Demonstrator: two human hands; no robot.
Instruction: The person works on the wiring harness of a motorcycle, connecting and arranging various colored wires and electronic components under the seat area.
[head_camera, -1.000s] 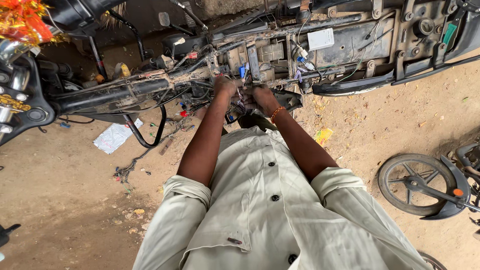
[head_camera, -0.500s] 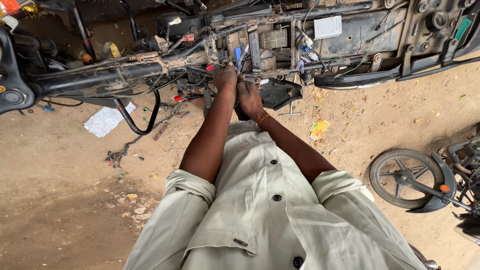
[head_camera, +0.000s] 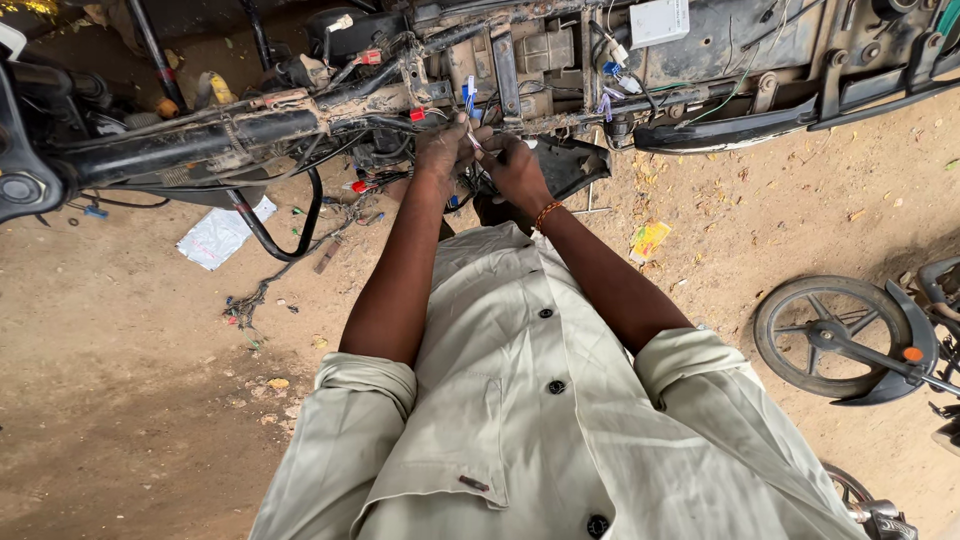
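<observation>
**Head view: both hands at the wire bundle under the frame rail**

The stripped motorcycle frame (head_camera: 300, 125) runs left to right across the top, its long axis crosswise to the forearms. The left hand (head_camera: 440, 150) is curled around the wire bundle (head_camera: 472, 140) just below the rail. The right hand (head_camera: 518, 168) pinches the same wires from the other side, the two hands touching. The bundle lies straight ahead of both, equally near. A loose wheel (head_camera: 835, 330) lies well apart on the dirt floor (head_camera: 130, 400), far right.
</observation>
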